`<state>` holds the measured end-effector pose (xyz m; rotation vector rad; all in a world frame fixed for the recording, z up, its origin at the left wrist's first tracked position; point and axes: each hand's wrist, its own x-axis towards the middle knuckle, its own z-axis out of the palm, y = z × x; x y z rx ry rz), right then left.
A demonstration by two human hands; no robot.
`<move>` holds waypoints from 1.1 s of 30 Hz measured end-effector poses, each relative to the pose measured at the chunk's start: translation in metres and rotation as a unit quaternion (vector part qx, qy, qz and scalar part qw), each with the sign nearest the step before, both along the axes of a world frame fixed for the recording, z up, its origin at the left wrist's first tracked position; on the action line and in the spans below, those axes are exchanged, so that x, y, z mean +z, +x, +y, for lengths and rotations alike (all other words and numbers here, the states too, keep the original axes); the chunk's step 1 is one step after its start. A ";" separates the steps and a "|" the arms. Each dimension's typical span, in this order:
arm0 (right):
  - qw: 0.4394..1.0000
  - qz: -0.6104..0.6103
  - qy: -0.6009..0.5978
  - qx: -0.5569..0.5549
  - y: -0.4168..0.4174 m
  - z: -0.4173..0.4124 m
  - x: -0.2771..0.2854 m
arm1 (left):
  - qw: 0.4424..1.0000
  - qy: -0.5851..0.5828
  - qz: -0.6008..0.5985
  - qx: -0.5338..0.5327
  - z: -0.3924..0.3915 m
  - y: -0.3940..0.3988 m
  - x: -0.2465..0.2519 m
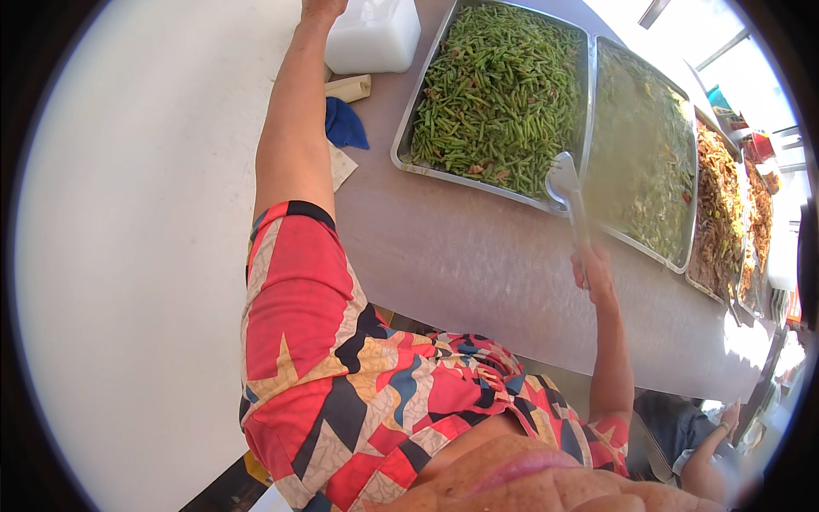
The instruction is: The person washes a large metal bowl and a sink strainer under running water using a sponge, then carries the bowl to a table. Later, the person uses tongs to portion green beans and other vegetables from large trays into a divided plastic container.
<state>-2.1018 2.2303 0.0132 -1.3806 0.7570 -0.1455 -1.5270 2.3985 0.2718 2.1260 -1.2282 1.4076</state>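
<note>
My right hand (pixel 595 272) grips the handle of a pale serving spoon (pixel 563 178) with a notched tip. The spoon's head lies over the near right corner of a metal tray (pixel 473 184) heaped with cut green beans (pixel 505 96) and bits of what looks like meat. To the right, a second tray (pixel 646 246) holds a greenish, soupy vegetable dish (pixel 640 147), partly veiled by haze. My left arm stretches forward, and only the base of my left hand (pixel 323 8) shows at the top edge, beside a white plastic container (pixel 377 41). Its fingers are out of view.
Further right are trays of browned shredded food (pixel 716 205). A blue cloth (pixel 346 125) and a rolled cream cloth (pixel 349 88) lie on the metal table (pixel 461 256) near my left forearm. A white wall (pixel 141 243) runs along my left. Another person's arm (pixel 710 448) is at lower right.
</note>
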 end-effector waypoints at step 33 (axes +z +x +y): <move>0.989 -0.047 -0.098 0.102 0.094 -0.056 -0.006 | 0.930 0.009 0.347 0.121 0.120 -0.411 -0.298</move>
